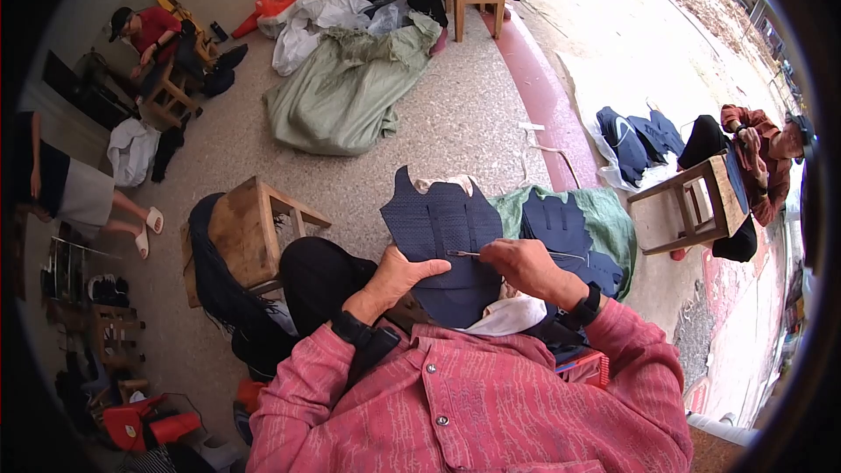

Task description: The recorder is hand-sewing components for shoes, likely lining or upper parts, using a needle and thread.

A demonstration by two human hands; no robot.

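Note:
A dark blue, patterned flat piece with pointed corners and slits (460,219) lies over my lap. My left hand (396,282) grips its left edge, thumb on top and fingers hidden beneath. My right hand (527,270) is closed round a thin metal hook-like tool (462,253), whose tip rests on the piece near its middle. A pale thin strand or shaft (568,255) shows on the right of this hand. Several similar dark blue pieces (559,223) lie on a green cloth or sack (620,226) to the right. Whitish cloth (512,314) sits under the piece's near edge.
At my left is a wooden stool (229,232) draped with black cords (206,263). Ahead lies a large green sack (350,96). A co-worker (764,158) sits at the right by another stool (705,201); other people are farther back and left. A red container (583,370) is by my right side.

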